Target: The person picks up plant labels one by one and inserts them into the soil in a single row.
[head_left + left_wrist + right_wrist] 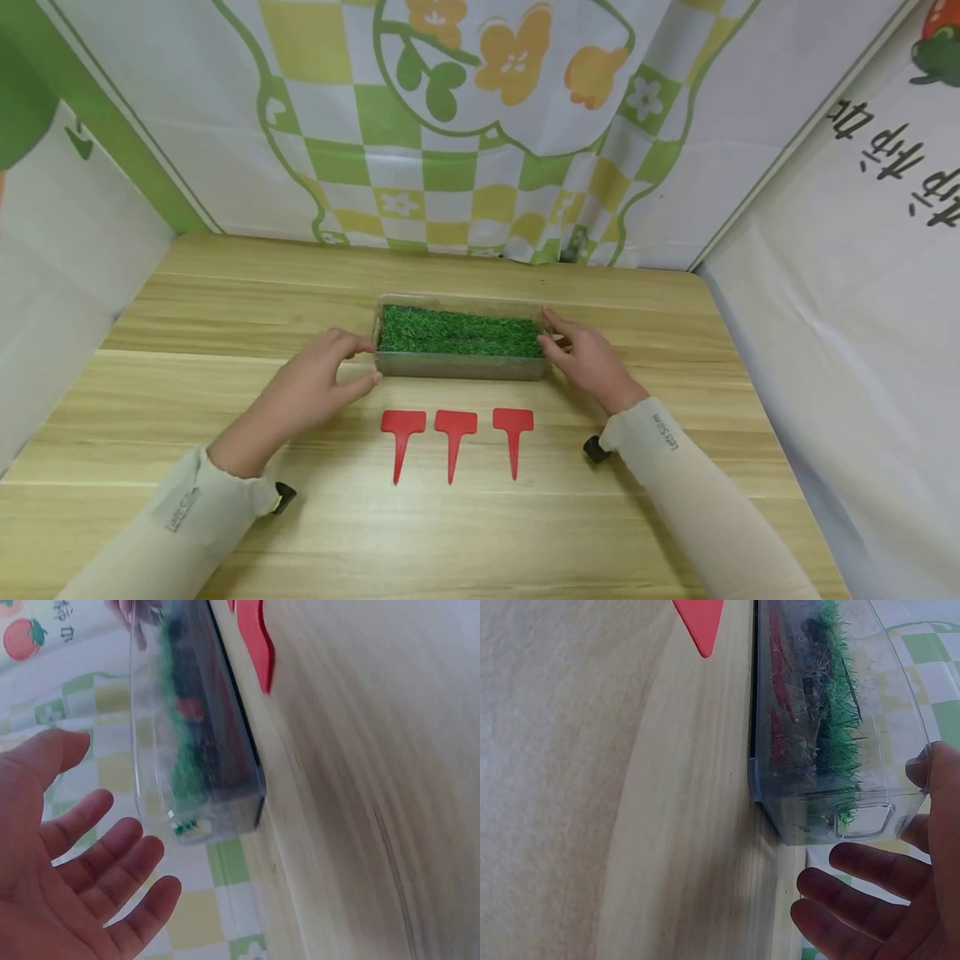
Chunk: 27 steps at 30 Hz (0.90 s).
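Observation:
A clear plastic box [461,367] with green artificial grass [457,332] in it stands on the table. At its left end is my left hand [311,387], fingers spread; the left wrist view shows a gap between this hand [82,855] and the box [225,814]. My right hand [588,362] holds the right end. In the right wrist view, the thumb of that hand [885,900] hooks over the rim of the box [780,806], and the other fingers lie loosely bent outside. Three red T-shaped tags [403,425] [455,425] [513,423] lie in a row before the box.
The wooden table [480,533] reaches a patterned green, yellow and white cloth [450,175] behind the box. White sheets hang at the left [60,275] and right [840,275]. Red shapes show low inside the box in the right wrist view.

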Motion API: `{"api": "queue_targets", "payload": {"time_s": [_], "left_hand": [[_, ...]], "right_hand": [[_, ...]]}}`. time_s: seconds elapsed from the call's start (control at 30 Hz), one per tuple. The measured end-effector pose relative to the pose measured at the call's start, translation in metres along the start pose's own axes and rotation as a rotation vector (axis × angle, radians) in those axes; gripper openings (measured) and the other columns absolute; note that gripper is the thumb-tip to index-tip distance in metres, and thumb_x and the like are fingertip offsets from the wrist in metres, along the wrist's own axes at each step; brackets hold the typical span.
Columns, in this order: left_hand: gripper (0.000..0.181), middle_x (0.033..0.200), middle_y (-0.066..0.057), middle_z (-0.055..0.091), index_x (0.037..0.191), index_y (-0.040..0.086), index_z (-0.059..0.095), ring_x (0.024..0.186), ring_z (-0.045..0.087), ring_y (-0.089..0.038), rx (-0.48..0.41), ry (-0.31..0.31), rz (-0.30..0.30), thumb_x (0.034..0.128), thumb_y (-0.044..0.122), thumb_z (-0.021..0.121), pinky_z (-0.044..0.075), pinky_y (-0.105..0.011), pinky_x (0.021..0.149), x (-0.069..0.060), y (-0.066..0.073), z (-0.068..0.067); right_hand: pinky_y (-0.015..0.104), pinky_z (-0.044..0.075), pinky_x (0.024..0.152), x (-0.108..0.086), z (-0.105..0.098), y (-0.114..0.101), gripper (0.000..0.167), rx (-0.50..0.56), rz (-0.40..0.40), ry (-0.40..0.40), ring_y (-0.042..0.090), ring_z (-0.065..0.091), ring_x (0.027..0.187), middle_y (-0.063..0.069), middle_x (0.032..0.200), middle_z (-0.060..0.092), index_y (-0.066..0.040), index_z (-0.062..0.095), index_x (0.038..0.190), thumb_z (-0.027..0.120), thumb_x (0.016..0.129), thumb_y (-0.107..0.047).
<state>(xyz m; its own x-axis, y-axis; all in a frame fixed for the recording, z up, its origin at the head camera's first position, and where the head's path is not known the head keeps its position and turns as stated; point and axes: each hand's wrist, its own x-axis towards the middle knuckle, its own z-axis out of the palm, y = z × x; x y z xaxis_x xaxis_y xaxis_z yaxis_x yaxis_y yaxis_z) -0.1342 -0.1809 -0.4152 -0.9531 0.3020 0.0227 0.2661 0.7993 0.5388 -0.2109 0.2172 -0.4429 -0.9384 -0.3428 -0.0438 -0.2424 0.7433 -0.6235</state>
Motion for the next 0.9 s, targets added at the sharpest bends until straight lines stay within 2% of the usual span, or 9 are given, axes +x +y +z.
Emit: {"api": "queue_targets", "payload": {"time_s": [0.2,0.43,0.67,0.9], "left_hand": [[0.062,0.143,-0.016,0.054,0.141,0.006,0.053,0.133,0.050,-0.039,0.031,-0.080,0.069,0.0928,0.040,0.070,0.042,-0.059,0.107,-0.010,0.011,0.008],[0.059,0.136,-0.008,0.059,0.137,0.009,0.058,0.127,0.057,-0.031,0.069,-0.179,0.155,0.0884,0.038,0.076,0.048,-0.051,0.103,-0.014,0.019,0.026],[0.075,0.141,-0.009,0.055,0.141,0.010,0.056,0.124,0.057,-0.030,0.125,-0.273,0.164,0.0797,0.045,0.082,0.049,-0.050,0.102,-0.015,0.020,0.041],[0.085,0.147,-0.013,0.049,0.144,0.012,0.052,0.132,0.051,-0.035,0.132,-0.331,0.159,0.0739,0.046,0.086,0.045,-0.053,0.106,-0.019,0.022,0.049]], "right_hand": [[0.044,0.057,0.090,-0.001,0.000,-0.001,0.061,0.000,0.002,-0.001,0.022,0.067,0.113,0.004,0.153,0.048,-0.029,0.030,0.158,0.049,0.103,-0.049],[0.044,0.057,0.087,-0.001,0.000,-0.001,0.061,0.005,0.008,-0.004,0.022,0.067,0.113,0.005,0.152,0.049,-0.029,0.029,0.158,0.048,0.104,-0.049],[0.037,0.057,0.076,0.000,0.000,-0.001,0.062,-0.009,0.015,-0.009,0.020,0.068,0.109,0.004,0.146,0.056,-0.029,0.029,0.158,0.048,0.103,-0.050],[0.037,0.057,0.075,-0.001,-0.001,-0.002,0.062,-0.016,0.013,-0.007,0.019,0.068,0.108,0.003,0.142,0.059,-0.030,0.029,0.158,0.048,0.103,-0.050]]}}
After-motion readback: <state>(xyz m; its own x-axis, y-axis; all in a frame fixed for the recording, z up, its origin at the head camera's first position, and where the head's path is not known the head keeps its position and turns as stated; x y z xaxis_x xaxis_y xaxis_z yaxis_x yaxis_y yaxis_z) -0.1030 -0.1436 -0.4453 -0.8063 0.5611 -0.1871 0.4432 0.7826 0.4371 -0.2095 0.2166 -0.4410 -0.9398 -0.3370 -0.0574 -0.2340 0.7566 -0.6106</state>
